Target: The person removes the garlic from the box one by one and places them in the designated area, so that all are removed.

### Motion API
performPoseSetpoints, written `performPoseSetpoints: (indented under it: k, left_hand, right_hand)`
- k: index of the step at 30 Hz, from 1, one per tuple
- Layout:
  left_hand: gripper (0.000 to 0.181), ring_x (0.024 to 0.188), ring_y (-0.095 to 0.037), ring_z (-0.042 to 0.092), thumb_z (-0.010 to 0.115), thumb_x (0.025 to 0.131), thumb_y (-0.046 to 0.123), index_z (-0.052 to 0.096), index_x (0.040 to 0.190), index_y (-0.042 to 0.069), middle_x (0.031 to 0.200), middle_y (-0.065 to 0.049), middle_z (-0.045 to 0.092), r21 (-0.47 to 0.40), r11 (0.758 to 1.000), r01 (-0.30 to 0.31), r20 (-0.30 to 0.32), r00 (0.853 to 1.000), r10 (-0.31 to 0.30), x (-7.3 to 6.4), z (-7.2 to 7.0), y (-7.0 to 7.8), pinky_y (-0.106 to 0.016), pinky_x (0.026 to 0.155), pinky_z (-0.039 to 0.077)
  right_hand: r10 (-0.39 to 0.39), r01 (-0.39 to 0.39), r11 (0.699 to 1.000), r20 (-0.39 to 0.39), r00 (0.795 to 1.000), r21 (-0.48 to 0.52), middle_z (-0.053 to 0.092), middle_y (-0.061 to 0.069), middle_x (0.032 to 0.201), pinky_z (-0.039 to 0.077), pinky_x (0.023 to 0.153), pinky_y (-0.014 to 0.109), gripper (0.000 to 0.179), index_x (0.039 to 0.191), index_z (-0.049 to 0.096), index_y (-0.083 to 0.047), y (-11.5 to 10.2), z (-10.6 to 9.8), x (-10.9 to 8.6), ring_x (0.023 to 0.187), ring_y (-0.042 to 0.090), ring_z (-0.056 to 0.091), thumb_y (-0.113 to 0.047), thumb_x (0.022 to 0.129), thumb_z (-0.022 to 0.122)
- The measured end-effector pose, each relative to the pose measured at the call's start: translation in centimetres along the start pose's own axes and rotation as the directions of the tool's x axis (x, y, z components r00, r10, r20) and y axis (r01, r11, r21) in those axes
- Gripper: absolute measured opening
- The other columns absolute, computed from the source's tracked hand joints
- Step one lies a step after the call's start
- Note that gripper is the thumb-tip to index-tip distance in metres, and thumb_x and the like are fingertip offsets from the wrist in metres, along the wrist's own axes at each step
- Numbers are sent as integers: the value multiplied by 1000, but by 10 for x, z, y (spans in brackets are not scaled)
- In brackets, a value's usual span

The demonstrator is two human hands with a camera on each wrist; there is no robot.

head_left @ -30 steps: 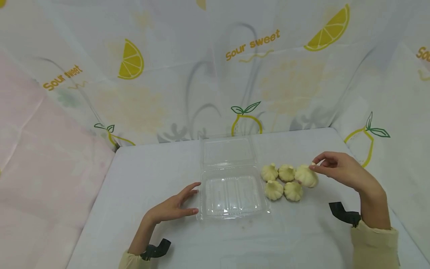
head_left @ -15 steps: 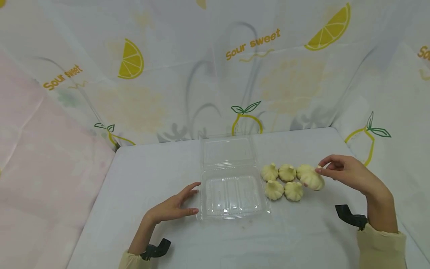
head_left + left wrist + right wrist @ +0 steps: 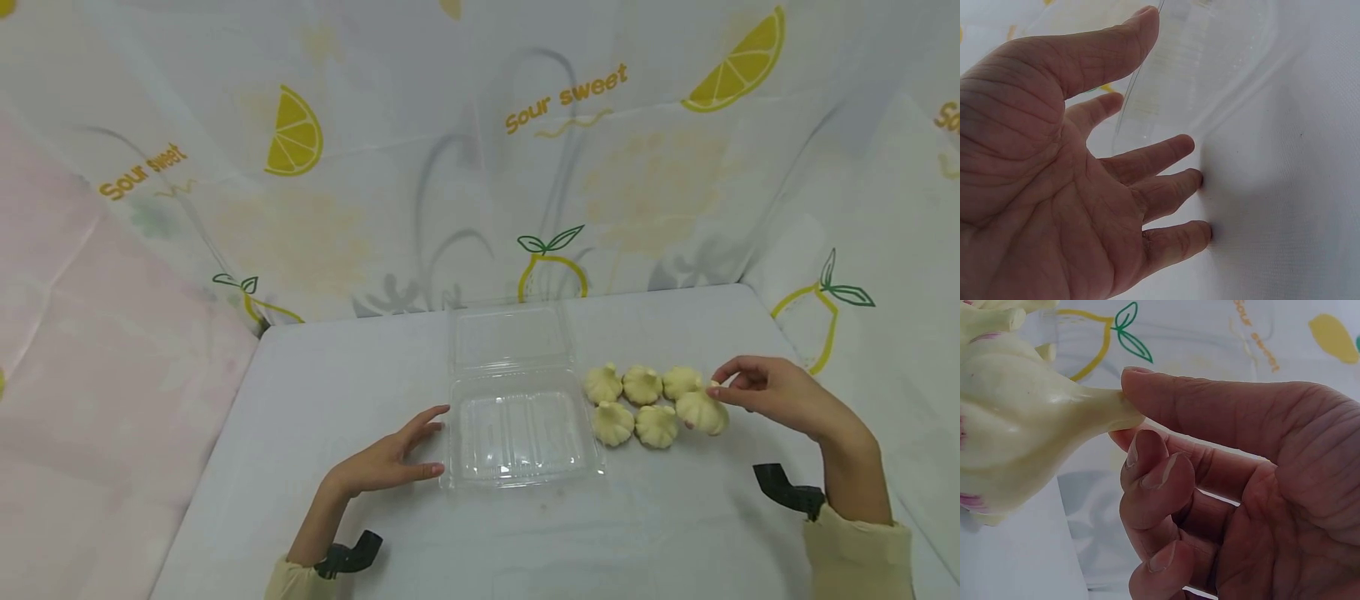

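Observation:
My right hand (image 3: 783, 398) pinches a garlic bulb (image 3: 702, 412) by its stem between thumb and forefinger. In the right wrist view this bulb (image 3: 1016, 419) is pale with purple streaks, its stem toward the fingers. Several other garlic bulbs (image 3: 613, 424) sit in two rows just left of it. My left hand (image 3: 386, 462) stays beside the left edge of a clear plastic clamshell box (image 3: 517, 437), fingers spread. The left wrist view has the thumb and fingers (image 3: 1169, 195) extended near the box wall (image 3: 1210, 69); whether they touch it, I cannot tell.
The box's lid (image 3: 512, 337) lies folded back behind its base. A white cloth covers the table (image 3: 337, 367). Printed fabric (image 3: 420, 167) with lemon patterns hangs behind and at the right, and pink fabric (image 3: 90, 375) hangs at the left.
My right hand has moved right and toward the front with the garlic bulb, uncovering the bulb at the back row's right end. The left hand and the box have stayed put.

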State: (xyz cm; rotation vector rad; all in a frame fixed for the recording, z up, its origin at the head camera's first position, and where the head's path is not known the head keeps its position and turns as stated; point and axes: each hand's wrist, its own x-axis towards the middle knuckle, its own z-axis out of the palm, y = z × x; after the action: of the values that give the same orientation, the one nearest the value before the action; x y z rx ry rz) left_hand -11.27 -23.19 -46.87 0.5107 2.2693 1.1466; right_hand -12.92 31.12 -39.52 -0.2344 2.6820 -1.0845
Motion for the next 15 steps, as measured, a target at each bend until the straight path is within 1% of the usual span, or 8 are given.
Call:
performPoseSetpoints:
  k: [4, 9, 15]
  left_hand:
    - [83, 142, -39, 29, 72, 90, 37, 21, 156, 30, 153, -21, 36, 5, 1000, -2, -1, 1000, 2, 1, 0, 0, -66, 108, 23]
    - [83, 143, -36, 29, 73, 90, 38, 22, 155, 34, 153, -18, 36, 2, 1000, 14, -1, 1000, -14, 1, 0, -1, -65, 109, 22]
    - [83, 143, -36, 29, 73, 90, 37, 22, 155, 34, 153, -18, 36, -8, 1000, 9, -2, 1000, -9, 0, 0, -2, -65, 109, 22]
  right_hand:
    - [10, -9, 1000, 5, 1000, -4, 62, 4, 79, 41, 61, 28, 28, 106, 66, -5, 3, 2, 0, 72, 15, 54, -30, 94, 69]
    - [16, -16, 1000, 7, 1000, -6, 62, 6, 78, 43, 61, 29, 27, 106, 66, -5, 8, 5, 1, 70, 15, 54, -29, 94, 69]
    - [40, -40, 999, 23, 999, 4, 62, 7, 79, 44, 60, 31, 27, 107, 66, -3, 15, 10, 3, 70, 15, 54, -26, 93, 70]
